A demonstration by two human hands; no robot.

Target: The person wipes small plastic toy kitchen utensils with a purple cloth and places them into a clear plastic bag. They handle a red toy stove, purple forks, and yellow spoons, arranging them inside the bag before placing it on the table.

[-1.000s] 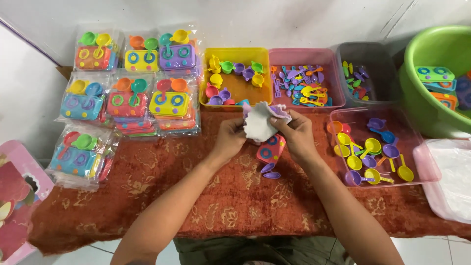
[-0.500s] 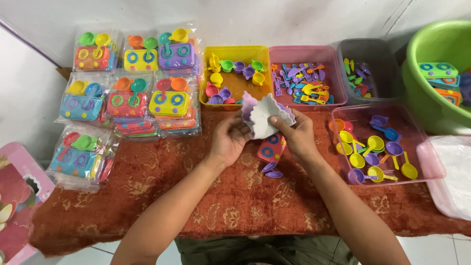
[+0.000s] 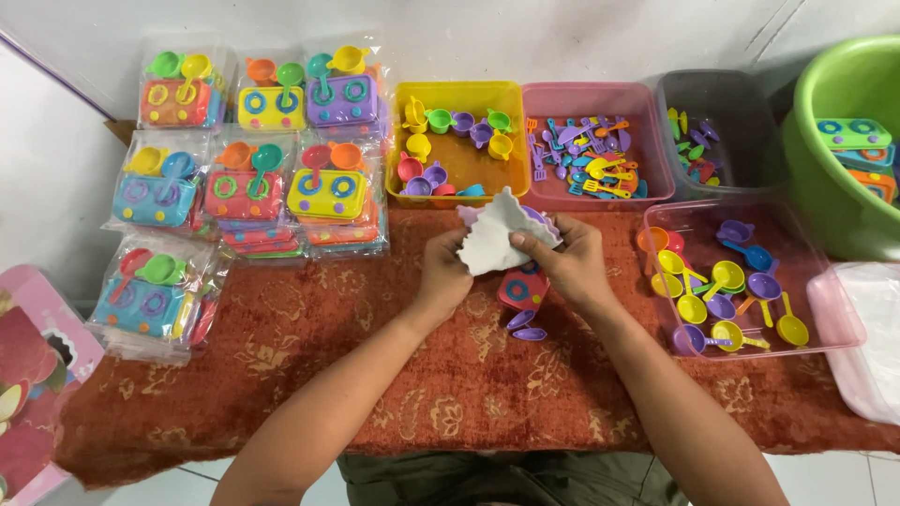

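both hands are pinching the clear plastic bag, the left hand gripping its near-left edge with thumb and fingers pressed together on the film, the right hand nipping the right side, thumb on top. the bag is up off the cloth, crumpled and whitish, held just above the middle of the table, near its far edge, right in front of the yellow tray of little cups. whether its mouth is open cannot be told from here.

directly under the hands lies a small toy stove, red with blue rings, flat on the red patterned tablecloth, with two purple spoons just beside it on the near side. to handle this well, the judgement is that the film wants separating with the thumbs sliding against the fingers, not a hard tug, since thin plastic creases and clings.

pose now: both forearms come in from the near edge and converge, wrists slightly bent inward, palms facing each other, knuckles of the right hand towards the clear tray of yellow and purple pans at the right side. packed toy sets sit stacked at the far-left corner, the pink tray of utensils along the far edge, a green tub at the far right.
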